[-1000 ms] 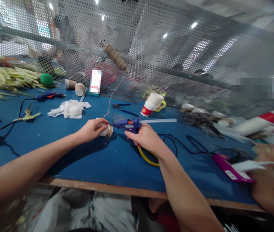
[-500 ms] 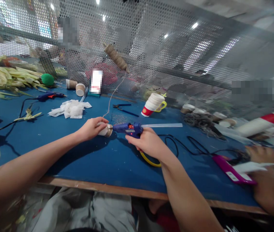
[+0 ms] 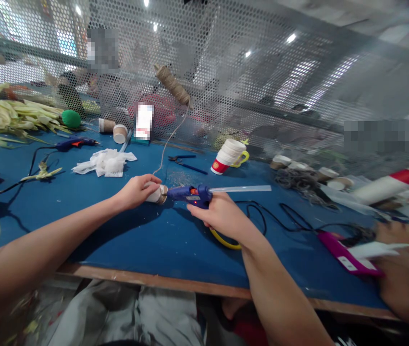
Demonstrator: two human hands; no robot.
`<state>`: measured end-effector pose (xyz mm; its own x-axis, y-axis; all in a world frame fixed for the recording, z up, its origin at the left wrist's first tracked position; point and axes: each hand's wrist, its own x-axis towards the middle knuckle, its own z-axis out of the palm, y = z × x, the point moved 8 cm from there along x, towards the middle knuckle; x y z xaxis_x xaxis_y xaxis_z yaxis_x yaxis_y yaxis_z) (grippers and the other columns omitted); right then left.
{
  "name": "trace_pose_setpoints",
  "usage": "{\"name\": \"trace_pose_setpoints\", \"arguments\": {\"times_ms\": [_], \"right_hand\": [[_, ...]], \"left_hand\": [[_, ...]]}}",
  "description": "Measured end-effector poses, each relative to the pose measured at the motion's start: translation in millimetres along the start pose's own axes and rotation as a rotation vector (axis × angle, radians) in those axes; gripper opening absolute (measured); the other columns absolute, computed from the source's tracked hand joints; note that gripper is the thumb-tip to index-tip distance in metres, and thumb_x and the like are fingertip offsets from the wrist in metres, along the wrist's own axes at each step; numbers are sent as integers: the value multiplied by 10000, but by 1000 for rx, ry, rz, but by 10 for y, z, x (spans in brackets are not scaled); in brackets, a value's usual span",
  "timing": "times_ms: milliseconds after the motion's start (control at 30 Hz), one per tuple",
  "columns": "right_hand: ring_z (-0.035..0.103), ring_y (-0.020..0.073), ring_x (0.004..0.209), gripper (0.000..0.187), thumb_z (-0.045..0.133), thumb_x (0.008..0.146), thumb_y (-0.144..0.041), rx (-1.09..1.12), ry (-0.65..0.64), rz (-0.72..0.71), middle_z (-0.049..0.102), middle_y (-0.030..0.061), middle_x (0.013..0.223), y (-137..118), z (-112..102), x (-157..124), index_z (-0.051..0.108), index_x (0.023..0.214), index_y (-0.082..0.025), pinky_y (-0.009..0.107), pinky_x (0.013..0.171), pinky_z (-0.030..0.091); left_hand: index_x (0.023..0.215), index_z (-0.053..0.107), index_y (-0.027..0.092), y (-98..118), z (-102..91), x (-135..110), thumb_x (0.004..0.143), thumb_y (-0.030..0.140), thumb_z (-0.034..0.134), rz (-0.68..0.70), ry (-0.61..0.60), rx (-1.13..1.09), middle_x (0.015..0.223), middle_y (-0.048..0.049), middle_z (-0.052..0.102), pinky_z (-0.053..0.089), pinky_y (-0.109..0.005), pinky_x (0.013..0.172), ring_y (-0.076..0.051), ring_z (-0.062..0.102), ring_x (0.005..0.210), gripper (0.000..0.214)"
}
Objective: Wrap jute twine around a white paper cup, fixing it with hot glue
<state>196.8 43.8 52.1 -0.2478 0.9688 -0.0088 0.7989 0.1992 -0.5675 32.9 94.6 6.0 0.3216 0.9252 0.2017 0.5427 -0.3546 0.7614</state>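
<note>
Mesh partition: upright, beyond the glue gun.
Blue table: beneath and all around the glue gun.
Husk heap: pale, far left of the glue gun, towards the partition.
Glue gun: blue, landmark of this list; red light showing, clear stick projecting from its rear.
Right hand: at the glue gun's rear, fingers wrapped round its handle.
Left hand: left of the glue gun, thumb and fingers pinching a small cup.
Cup stack: red and white, tilted, beyond the glue gun and slightly right.
Twine spool: at the partition, well beyond the glue gun.
Pliers: lying just beyond the glue gun.
Small cup: on its side, its banded end towards the glue gun's tip.
Twine: from spool down to the left hand, left of the glue gun.
Nozzle: at the cup's end, contact unclear; apparently the gluing step. Next move seemingly calls for a steady cup, fingertips clear of heat, and slack twine.
</note>
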Motion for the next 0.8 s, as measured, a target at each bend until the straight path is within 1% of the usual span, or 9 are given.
{"name": "trace_pose_setpoints", "arguments": {"times_ms": [167,333,533,667,733,800], "right_hand": [[465,111,344,248,531,712,-311,-11,36,-3,480,-12,364,-18,-31,39,518,509,-169,227,398,384],[474,114,343,240,524,713,-307,4,50,3,491,-7,367,-12,-40,86,531,518,-168,231,410,398],[469,110,329,248,527,710,-296,15,51,21,485,-9,349,1,-38,155,534,500,-165,229,411,397],[451,95,321,245,536,713,-285,47,60,18,483,-12,351,21,-14,188,533,501,-162,218,396,384],[432,84,313,242,546,710,-282,87,52,32,468,-19,345,44,6,198,531,502,-161,211,384,374],[411,78,304,219,560,705,-282,163,47,75,453,-30,343,100,15,214,533,525,-160,207,364,357]], "left_hand": [[1006,590,104,33,5,-8,805,357,412,38,-4,-5,912,-89,660,440,-278,713,-186,592,802,369],[1011,581,99,67,8,-26,811,333,415,41,-6,-12,883,-88,665,453,-271,673,-182,602,766,350],[995,577,115,105,24,-36,814,287,431,82,0,-29,963,-100,663,456,-309,768,-197,607,864,290],[989,578,120,89,30,-30,812,279,441,82,4,-42,987,-106,659,456,-323,794,-202,606,893,274],[984,579,121,98,28,-30,812,275,442,88,6,-40,996,-108,658,451,-327,810,-203,604,905,268],[987,578,121,110,25,-33,815,276,439,93,6,-34,1002,-108,657,448,-327,816,-203,603,912,270]]}}
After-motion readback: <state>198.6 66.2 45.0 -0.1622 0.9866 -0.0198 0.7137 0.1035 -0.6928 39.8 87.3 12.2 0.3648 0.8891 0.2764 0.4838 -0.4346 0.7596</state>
